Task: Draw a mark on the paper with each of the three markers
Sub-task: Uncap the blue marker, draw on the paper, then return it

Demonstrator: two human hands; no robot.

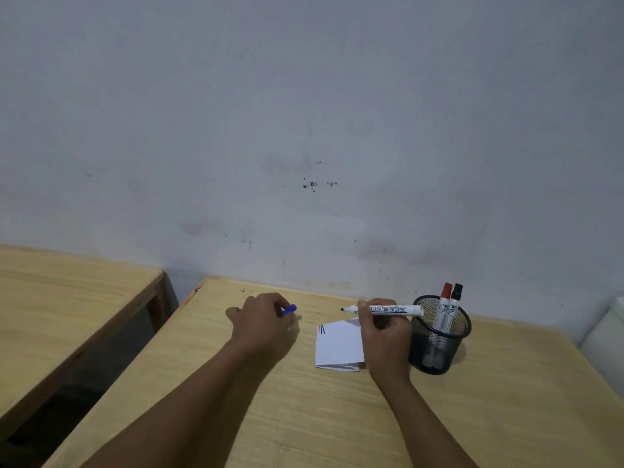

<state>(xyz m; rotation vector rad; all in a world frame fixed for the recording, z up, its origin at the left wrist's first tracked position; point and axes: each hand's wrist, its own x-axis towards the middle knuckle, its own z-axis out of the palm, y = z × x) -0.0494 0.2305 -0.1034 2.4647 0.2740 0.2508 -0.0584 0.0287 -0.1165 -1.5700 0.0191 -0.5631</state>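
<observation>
A small folded white paper (339, 346) lies on the wooden table (304, 417), with a short red line and a short dark line near its top left corner. My right hand (385, 336) grips an uncapped white board marker (385, 309), held level above the paper with its tip pointing left. My left hand (263, 320) is closed around a blue cap (289, 310), left of the paper. A red-capped marker (443, 310) and a black-capped marker (453, 309) stand in a black mesh cup (439, 336) to the right.
A grey stained wall runs right behind the table. A second wooden table (67, 298) stands at the left across a dark gap. Something white (607, 342) sits off the table's right edge.
</observation>
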